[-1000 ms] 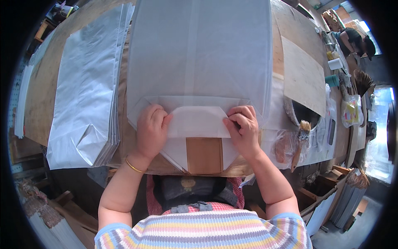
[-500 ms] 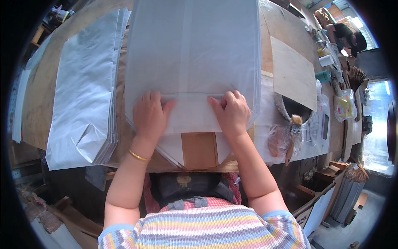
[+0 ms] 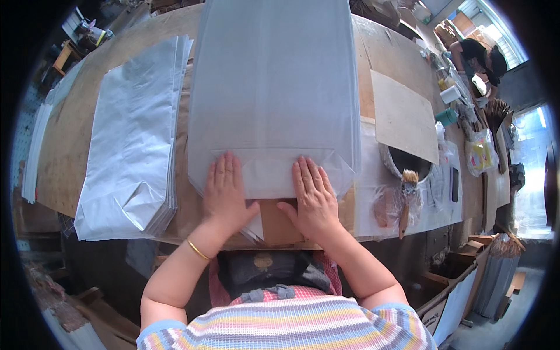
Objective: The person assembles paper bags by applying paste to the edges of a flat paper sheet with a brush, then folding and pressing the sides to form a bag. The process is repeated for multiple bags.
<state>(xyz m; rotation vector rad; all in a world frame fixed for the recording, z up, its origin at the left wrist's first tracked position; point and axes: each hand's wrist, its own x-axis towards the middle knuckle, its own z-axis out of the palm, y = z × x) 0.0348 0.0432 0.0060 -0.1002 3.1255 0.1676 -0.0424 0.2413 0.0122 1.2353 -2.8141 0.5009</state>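
A stack of large whitish paper bags (image 3: 271, 87) lies before me, its near end folded into a flat bottom flap (image 3: 268, 172). My left hand (image 3: 226, 189) rests flat on the left part of that flap, fingers stretched away from me. On the right part lies my right hand (image 3: 310, 192), also flat, with its thumb pointing inward. Neither hand grips anything. Between my thumbs, below the flap's near edge, a brown cardboard piece (image 3: 283, 221) shows. White paper corners stick out beside it, partly hidden by my left hand.
Left of me lies another pile of white bags (image 3: 131, 134). On the right, a beige board (image 3: 404, 114) partly covers a dark round bowl (image 3: 417, 160), with a brush (image 3: 408, 192) at its rim. A plastic bag (image 3: 481, 153) hangs farther right. Another person (image 3: 481, 58) bends over at the far right.
Both hands have gone from curled fingers at the fold's far edge to lying flat on the flap, nearer me. The flap is now pressed flatter. My view has shifted slightly.
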